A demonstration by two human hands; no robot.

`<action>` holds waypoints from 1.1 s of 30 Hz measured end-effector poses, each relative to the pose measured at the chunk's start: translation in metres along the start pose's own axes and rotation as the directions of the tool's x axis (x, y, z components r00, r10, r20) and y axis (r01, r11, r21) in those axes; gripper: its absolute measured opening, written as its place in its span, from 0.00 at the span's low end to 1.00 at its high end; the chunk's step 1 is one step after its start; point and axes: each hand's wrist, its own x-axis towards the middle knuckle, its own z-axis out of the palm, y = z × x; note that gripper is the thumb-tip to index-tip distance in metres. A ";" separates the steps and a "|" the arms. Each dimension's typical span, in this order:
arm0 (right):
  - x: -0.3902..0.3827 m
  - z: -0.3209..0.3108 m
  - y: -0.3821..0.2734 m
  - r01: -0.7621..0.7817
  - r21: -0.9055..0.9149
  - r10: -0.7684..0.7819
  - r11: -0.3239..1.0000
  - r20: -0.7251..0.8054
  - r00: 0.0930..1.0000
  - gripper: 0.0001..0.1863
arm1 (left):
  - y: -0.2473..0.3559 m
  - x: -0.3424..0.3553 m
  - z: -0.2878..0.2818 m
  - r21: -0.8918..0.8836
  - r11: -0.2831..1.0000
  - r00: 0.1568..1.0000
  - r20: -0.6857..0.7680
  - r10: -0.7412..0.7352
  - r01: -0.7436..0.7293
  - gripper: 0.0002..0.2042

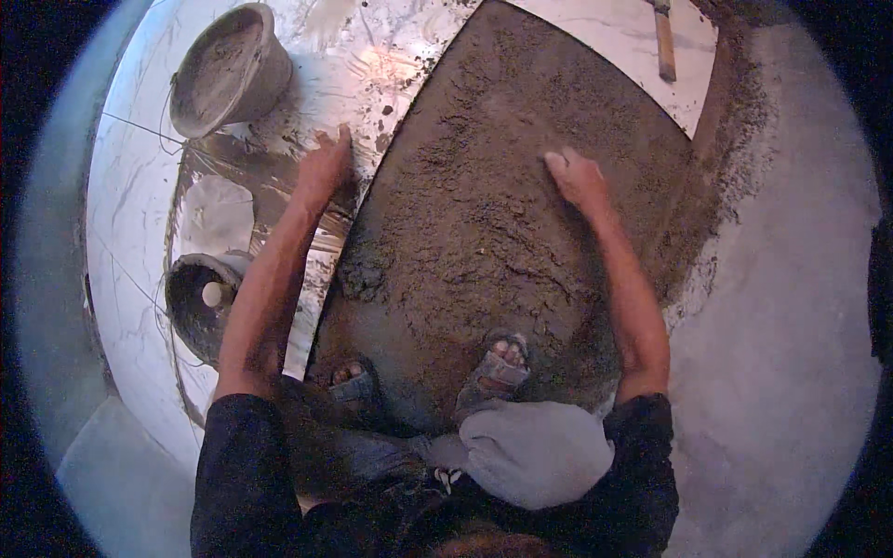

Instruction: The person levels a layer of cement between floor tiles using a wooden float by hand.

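Observation:
My left hand point(326, 167) is over the marbled white tile point(316, 270), close to its edge beside the mortar. Its index finger is stretched out, and I see nothing in it. Above the brown mortar bed point(484, 186), my right hand point(577, 179) has its fingers curled together; whatever they may hold is hidden. The mortar looks rough and crumbly between my hands and smoother near my feet.
A large bucket point(270, 79) of grey mix stands at the far left. Nearer is a dark bucket point(191, 321) with a pale round-ended object point(214, 295). A wooden-handled tool point(664, 42) lies on the far-right tile point(693, 70). My sandalled foot point(502, 363) is on the mortar.

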 end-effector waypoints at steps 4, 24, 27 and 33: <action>-0.032 -0.002 -0.028 0.024 -0.074 0.001 0.997 0.319 0.948 0.24 | 0.003 -0.005 -0.009 -0.036 0.999 1.000 0.024 0.009 -0.008 0.27; -0.056 0.020 -0.052 0.172 -0.106 -0.126 0.979 0.348 0.929 0.21 | 0.007 -0.006 -0.015 -0.006 0.999 0.998 0.058 -0.035 0.035 0.25; -0.048 0.011 -0.034 0.230 -0.081 -0.200 0.970 0.273 0.941 0.21 | 0.005 -0.005 -0.014 0.006 1.000 0.998 0.059 -0.008 0.007 0.24; -0.011 0.007 -0.014 -0.077 -0.039 0.077 0.996 0.016 0.997 0.22 | 0.003 -0.003 -0.006 0.022 0.999 1.000 -0.008 0.025 -0.025 0.25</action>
